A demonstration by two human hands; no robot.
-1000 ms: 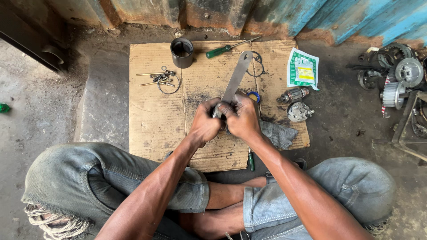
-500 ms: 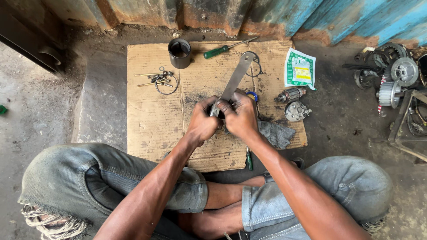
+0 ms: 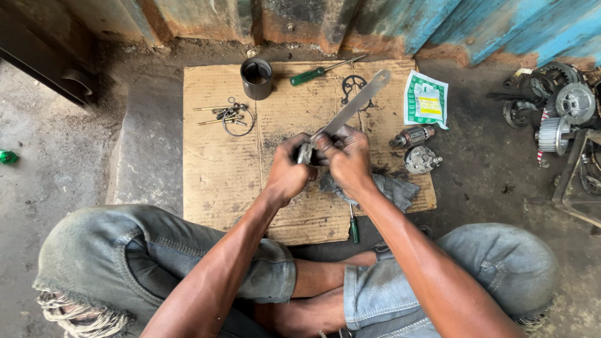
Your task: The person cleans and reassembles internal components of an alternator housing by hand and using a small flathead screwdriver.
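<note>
Flat spanner (image 3: 354, 105) gripped by right hand (image 3: 347, 164); left hand (image 3: 288, 175) fingers clamp small metal part (image 3: 305, 153); spanner may slip, pinching fingers.

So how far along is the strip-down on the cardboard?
Done: cylindrical housing, armature and long bolts lie separated. In hand: left hand grips a small part, right hand works the flat wrench on it. Left: that part; how much more, I cannot tell.

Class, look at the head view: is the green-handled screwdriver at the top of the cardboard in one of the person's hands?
No, the green-handled screwdriver lies alone on the cardboard beside the dark cylinder.
</note>
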